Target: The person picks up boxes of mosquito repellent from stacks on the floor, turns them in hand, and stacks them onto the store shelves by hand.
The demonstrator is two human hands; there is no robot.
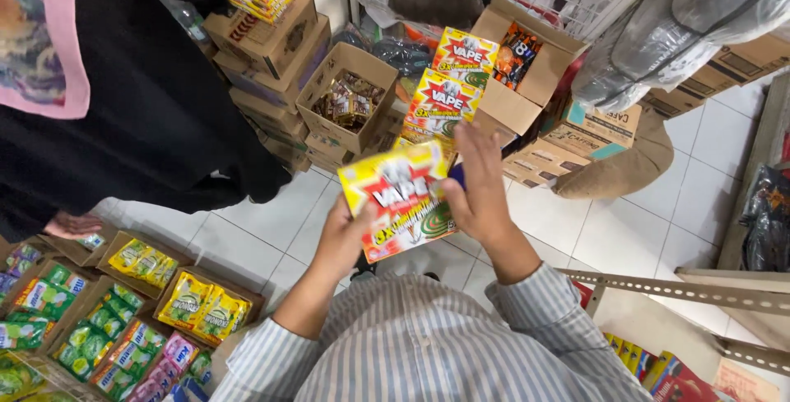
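From the head camera, looking down: both hands hold a flat yellow-and-red carton [401, 200] in front of the striped-shirted chest, above the white tiled floor [271, 225]. The left hand [344, 237] cups the carton's lower left edge, its fingers wrapped underneath and out of sight, thumb on the printed face. The right hand [477, 192] lies along the right edge, fingers [473, 151] stretched up past the top corner and closed on the side of the carton — both hands are grasping it, neither is loose.

The carton looks like thin glossy cardboard — probably light, stiff across its face but easy to dent at the corners, and a little slick. Holding it by two opposite edges, as here, seems the safest grip.

Beyond it, two more cartons of the same kind [455, 77] stand in an open cardboard box [539, 65]. To the left, trays of green and yellow sachets [123, 320], and another person's hand [72, 225] below a black garment.
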